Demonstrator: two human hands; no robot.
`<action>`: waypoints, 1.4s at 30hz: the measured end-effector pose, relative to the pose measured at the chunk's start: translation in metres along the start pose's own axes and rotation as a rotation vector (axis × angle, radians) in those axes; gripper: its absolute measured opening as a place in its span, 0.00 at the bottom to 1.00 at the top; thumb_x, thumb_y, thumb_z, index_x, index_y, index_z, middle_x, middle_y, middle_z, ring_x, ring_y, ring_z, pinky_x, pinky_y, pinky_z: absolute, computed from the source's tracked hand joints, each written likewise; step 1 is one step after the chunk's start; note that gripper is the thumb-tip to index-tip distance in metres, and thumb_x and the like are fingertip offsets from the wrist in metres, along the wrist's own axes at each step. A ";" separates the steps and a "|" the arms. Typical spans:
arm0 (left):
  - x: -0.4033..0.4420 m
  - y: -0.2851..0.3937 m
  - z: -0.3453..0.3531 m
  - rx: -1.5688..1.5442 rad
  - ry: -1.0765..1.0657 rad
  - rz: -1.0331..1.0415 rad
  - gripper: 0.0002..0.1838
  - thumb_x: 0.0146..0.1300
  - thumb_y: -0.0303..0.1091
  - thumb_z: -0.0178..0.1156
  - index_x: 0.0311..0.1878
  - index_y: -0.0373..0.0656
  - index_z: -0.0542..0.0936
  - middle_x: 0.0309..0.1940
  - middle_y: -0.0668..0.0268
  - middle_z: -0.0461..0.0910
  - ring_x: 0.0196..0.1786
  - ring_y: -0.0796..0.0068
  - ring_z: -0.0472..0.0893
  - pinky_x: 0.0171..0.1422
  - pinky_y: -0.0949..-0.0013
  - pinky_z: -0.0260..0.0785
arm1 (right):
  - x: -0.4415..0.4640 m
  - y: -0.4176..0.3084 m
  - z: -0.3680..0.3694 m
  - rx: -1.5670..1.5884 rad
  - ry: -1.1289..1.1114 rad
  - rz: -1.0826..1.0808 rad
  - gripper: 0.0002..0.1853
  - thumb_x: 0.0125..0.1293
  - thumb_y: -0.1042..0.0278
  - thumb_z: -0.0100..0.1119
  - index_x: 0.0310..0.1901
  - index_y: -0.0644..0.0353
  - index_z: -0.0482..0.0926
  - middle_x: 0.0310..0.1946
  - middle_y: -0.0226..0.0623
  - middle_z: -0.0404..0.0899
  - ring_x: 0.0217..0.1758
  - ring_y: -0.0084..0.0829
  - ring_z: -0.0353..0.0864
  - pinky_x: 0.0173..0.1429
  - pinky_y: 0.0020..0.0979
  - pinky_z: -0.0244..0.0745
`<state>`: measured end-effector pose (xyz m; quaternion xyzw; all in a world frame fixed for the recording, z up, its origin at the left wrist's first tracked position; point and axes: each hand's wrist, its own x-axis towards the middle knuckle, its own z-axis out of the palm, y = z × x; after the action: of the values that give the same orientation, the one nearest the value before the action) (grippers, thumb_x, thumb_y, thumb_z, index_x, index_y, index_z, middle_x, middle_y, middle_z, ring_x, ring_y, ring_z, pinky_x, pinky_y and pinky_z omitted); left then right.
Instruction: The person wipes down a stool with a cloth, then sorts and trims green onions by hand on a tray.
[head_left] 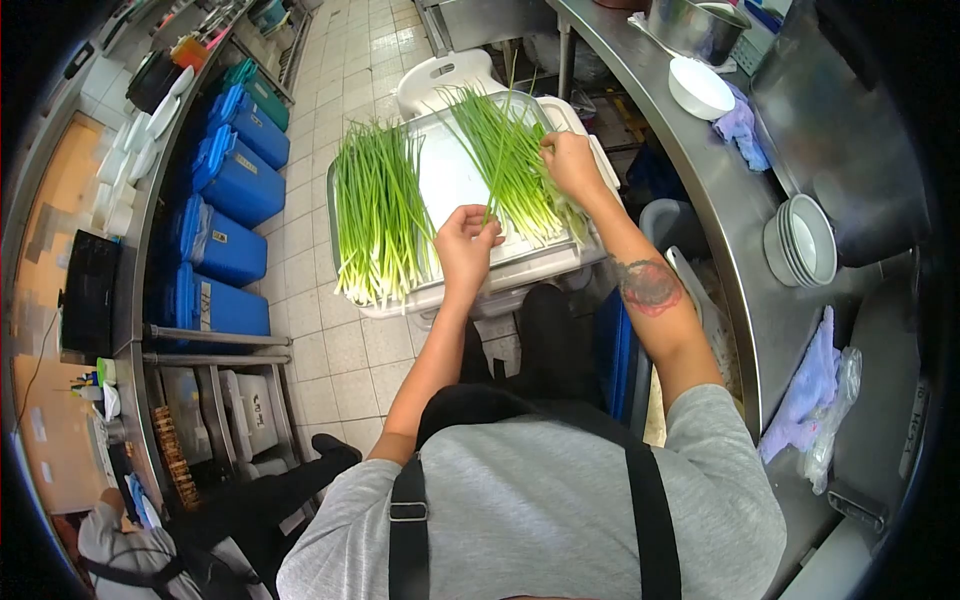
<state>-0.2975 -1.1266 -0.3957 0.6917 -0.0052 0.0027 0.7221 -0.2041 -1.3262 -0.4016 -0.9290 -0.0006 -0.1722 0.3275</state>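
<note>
My left hand [466, 250] is closed in a pinch on a scallion stalk [493, 190] at the near middle of a metal tray [440, 170]. Higher and to the right, my right hand [572, 164] has its fingers bent together at the edge of the right-hand heap of scallions [505, 150]; what they pinch is too small to make out. A second, neatly lined-up heap of scallions [378, 200] lies on the left of the tray, white ends towards me. Some paler, loose leaves [570, 215] lie along the tray's right side, below my right hand.
The tray rests on a white stool-like support [450, 75]. Blue lidded bins [235, 175] line the left side. A steel counter [690, 150] on the right carries a white bowl [700, 88], stacked bowls [800, 240] and purple cloths [808, 385]. Another person [130, 540] is at lower left.
</note>
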 end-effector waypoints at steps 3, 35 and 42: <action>0.001 0.000 -0.002 -0.268 -0.072 -0.141 0.10 0.56 0.17 0.57 0.42 0.33 0.74 0.35 0.58 0.78 0.35 0.71 0.80 0.39 0.71 0.79 | 0.001 -0.006 -0.007 -0.026 0.018 0.036 0.07 0.50 0.71 0.62 0.30 0.64 0.81 0.32 0.51 0.79 0.38 0.47 0.80 0.45 0.40 0.74; 0.020 0.004 -0.079 1.132 0.348 0.295 0.24 0.46 0.20 0.58 0.51 0.32 0.74 0.45 0.46 0.71 0.48 0.50 0.72 0.54 0.60 0.66 | -0.046 -0.047 0.066 -0.533 -0.059 -0.249 0.06 0.44 0.68 0.61 0.22 0.62 0.80 0.28 0.44 0.78 0.32 0.41 0.79 0.34 0.38 0.75; 0.018 -0.007 -0.056 0.666 0.050 0.121 0.21 0.52 0.31 0.62 0.50 0.34 0.75 0.43 0.52 0.75 0.45 0.54 0.75 0.53 0.61 0.67 | -0.028 -0.063 0.026 -0.044 -0.322 0.134 0.12 0.46 0.65 0.60 0.26 0.67 0.81 0.23 0.49 0.80 0.33 0.39 0.82 0.36 0.40 0.75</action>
<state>-0.2793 -1.0708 -0.4047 0.8879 -0.0274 0.0644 0.4547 -0.2295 -1.2578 -0.3914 -0.9495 0.0125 0.0008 0.3135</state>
